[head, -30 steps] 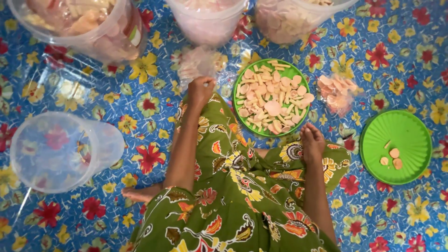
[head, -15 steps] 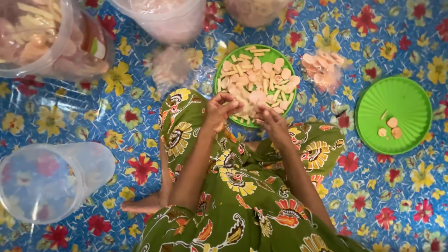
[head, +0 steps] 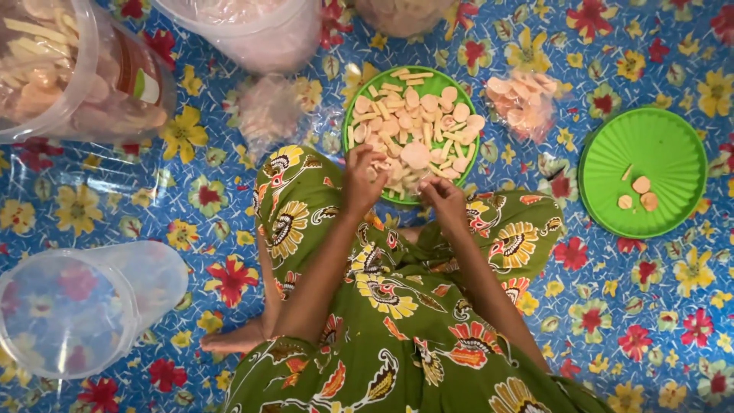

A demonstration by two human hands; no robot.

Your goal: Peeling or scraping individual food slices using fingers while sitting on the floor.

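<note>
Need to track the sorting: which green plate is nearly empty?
The right-hand green plate, holding only a few pieces; the other plate, at both hands, is heaped with crackers.

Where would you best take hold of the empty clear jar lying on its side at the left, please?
Grip the clear jar by its wide open rim, coming from the lower left. It lies tipped, its mouth facing that way, its smooth rounded wall offering little purchase. Neither the left hand nor the right hand is near it.
</note>
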